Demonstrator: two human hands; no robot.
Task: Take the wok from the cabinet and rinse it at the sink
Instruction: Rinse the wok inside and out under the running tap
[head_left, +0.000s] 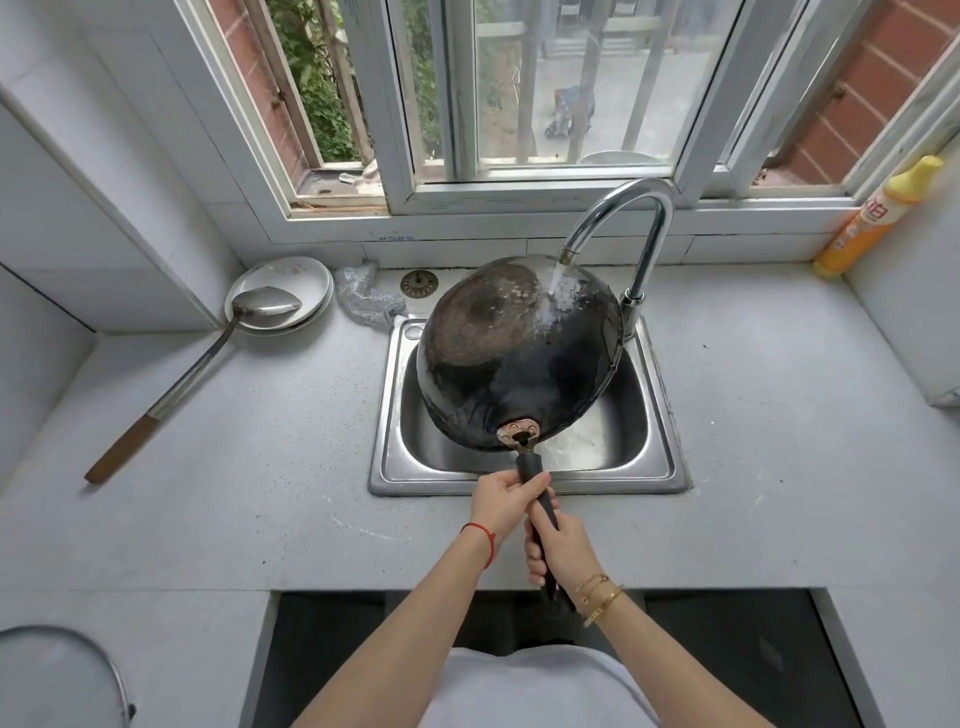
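You stand at a grey surface that runs under a window. Set into it is the steel sink, and over the sink you hold the wok tipped with its blackened underside facing you. The curved tap rises from the sink's back right corner, just beside the wok's rim, and its water strikes the upper right of the wok's underside.

Your left hand grips the wok's black handle nearer the bowl, fingers curled round it; your right hand wraps the handle lower down, so both grips are closed on it.

To the left, well apart from the sink, a long ladle lies across the surface with its bowl resting on a stack of white plates. A metal scourer sits between the plates and the sink's back left corner, with a sink strainer just beside it. At the far right a yellow dish-soap bottle leans in the corner.
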